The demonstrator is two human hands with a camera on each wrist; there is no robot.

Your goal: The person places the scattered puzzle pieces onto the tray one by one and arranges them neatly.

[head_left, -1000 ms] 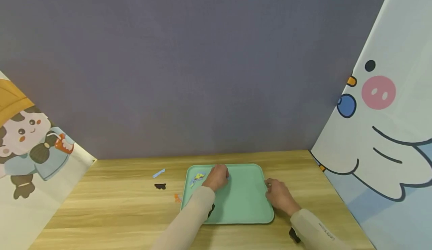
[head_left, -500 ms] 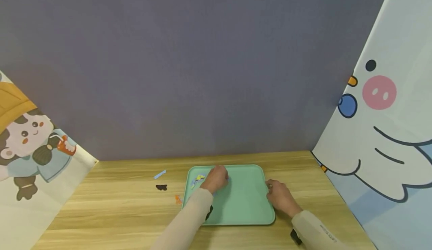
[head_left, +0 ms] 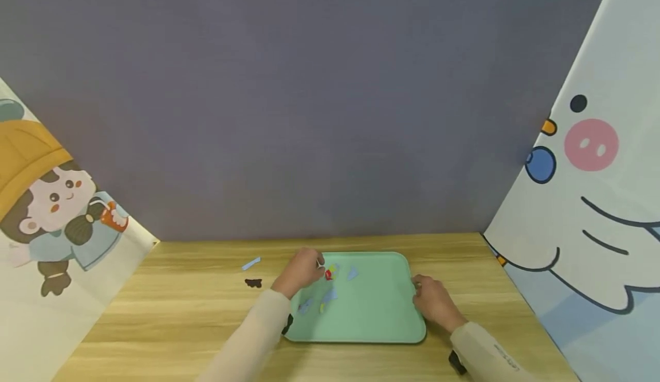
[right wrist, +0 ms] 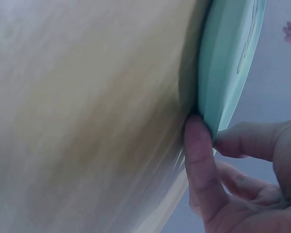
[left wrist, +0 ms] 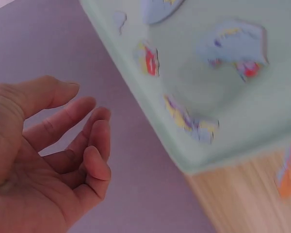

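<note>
A green tray point(head_left: 378, 302) lies on the wooden table, with several small flat coloured pieces scattered in its left half. Among them are a red-and-yellow piece point(left wrist: 149, 59), a pale blue piece point(head_left: 352, 273) and a larger blue piece with a red spot point(left wrist: 235, 43). My left hand point(head_left: 301, 270) hovers at the tray's far left corner. Its fingers point(left wrist: 101, 138) are loosely curled and hold nothing, and thumb and forefinger stand apart. At the right side, my right hand point(head_left: 434, 302) pinches the tray's rim point(right wrist: 211, 97) between thumb and fingertip.
Left of the tray, a light blue strip point(head_left: 251, 263) and a small black piece point(head_left: 253, 283) lie on the table. An orange piece point(left wrist: 287, 174) is beside the tray. A grey partition point(head_left: 309, 113) stands behind, with printed panels at both sides.
My left hand has moved left from over the tray to its far left corner, uncovering several pieces. My right hand stays at the right rim. The head view has shifted slightly.
</note>
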